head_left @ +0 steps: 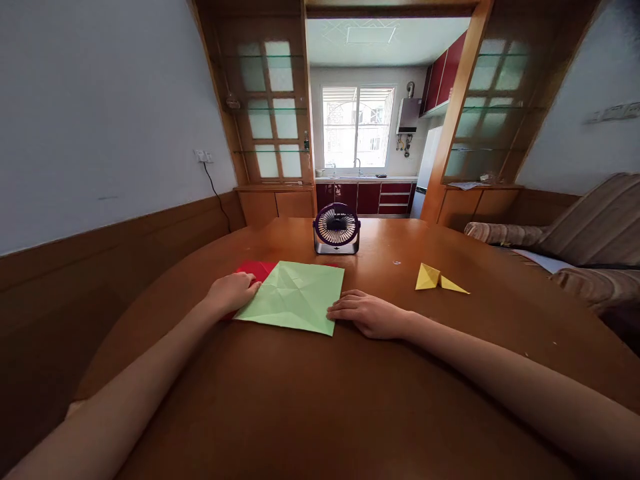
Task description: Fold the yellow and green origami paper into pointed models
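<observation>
A wide brown wooden surface fills the lower half of the frame, with a kitchen doorway and window in the upper centre and a striped sofa at the right edge. At the centre of the frame a light green paper square lies flat and opened out, its face crossed by a web of creases; those folds look already made and undone, and no shaping of the sheet appears begun. The left hand rests at the sheet's left edge, fingers loosely curled and pressing down rather than pinching anything. The right hand lies flat at the lower right corner, fingers stretched out and touching the paper's edge, grasping nothing. A red sheet pokes out from under the green one at its upper left. A finished yellow folded piece sits well apart toward the right, so one model seems complete. A small dark desk fan stands just beyond the green paper.
</observation>
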{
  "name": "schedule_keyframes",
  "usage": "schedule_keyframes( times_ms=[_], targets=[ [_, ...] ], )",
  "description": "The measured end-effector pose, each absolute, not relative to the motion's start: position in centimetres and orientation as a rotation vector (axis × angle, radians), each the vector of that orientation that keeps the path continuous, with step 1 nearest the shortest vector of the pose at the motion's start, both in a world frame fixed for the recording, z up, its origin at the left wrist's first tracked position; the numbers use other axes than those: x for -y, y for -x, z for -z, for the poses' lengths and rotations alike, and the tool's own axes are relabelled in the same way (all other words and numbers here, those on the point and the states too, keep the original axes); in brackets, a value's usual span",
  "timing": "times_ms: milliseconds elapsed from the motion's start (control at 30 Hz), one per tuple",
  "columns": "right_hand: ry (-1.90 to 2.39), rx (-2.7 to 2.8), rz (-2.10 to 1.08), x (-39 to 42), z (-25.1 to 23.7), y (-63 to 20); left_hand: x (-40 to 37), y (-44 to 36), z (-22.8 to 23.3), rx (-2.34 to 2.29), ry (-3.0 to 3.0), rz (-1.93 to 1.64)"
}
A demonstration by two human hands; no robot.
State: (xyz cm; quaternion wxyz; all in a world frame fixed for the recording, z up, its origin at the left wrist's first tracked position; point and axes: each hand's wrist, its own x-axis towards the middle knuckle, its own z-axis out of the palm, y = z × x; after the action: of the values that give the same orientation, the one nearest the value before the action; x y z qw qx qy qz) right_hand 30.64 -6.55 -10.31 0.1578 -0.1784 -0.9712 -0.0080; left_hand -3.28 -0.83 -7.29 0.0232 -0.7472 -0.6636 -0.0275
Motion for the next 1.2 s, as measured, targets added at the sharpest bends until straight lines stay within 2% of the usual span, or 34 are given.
schedule_keyframes(
  times_ms=[133, 300, 400, 533, 733, 867, 1067, 1200],
  targets=[
    [0.470, 2.775, 0.099, 6.5, 10.4, -31.7, 0.7, 3.4, 7.4, 2.045, 2.284, 0.038],
    [0.485, 2.711, -0.042, 6.4, 10.7, -33.9, 0.9, 3.1, 7.2, 2.001, 2.258, 0.130],
    [0.490, 2.668, -0.119, 6.5, 10.8, -35.1, 1.2, 2.2, 7.1, 1.721, 2.487, 0.330],
    [0.518, 2.647, -0.195, 6.6, 10.8, -36.6, 2.1, 0.7, 7.3, 1.352, 2.965, 0.416],
    [0.580, 2.570, -0.194, 7.7, 10.1, -37.3, 3.2, -0.1, 7.4, 1.374, 3.292, 0.373],
    [0.644, 2.560, -0.221, 9.0, 10.2, -36.4, 3.1, 0.0, 7.8, 1.413, 3.260, 0.419],
    [0.594, 2.523, 0.012, 9.0, 11.6, -35.4, 2.9, -0.2, 8.2, 1.500, 3.301, 0.495],
    [0.685, 2.297, -0.068, 8.9, 11.2, -36.0, 3.2, -0.3, 7.3, 1.541, 3.356, 0.562]
  ],
)
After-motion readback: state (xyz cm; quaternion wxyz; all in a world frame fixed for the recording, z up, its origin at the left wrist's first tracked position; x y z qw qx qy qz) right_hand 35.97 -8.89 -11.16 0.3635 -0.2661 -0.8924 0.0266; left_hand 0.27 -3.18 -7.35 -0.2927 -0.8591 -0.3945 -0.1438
